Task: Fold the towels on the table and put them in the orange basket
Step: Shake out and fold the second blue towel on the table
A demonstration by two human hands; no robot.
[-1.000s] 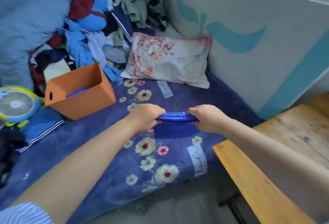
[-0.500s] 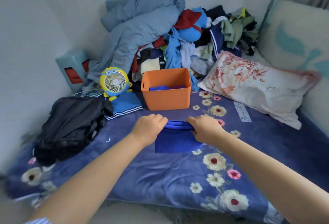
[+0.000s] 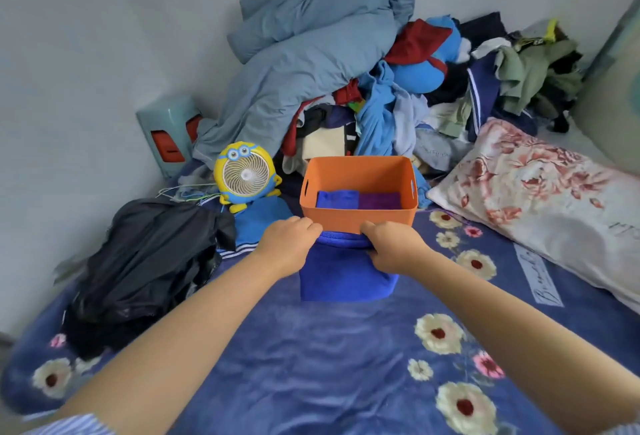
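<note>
Both hands grasp one folded blue towel (image 3: 343,275) by its upper fold: the left hand (image 3: 287,244) at the left end, the right hand (image 3: 391,247) at the right end, fingers curled over the edge. The towel hangs down between them, just in front of the orange basket (image 3: 356,218) that stands on the flowered blanket (image 3: 311,365). Inside the basket lie a blue towel (image 3: 337,199) and a purple towel (image 3: 379,201), side by side. A yellow fan (image 3: 246,176) stands left of the basket, and a pillow (image 3: 540,199) lies to the right.
</note>
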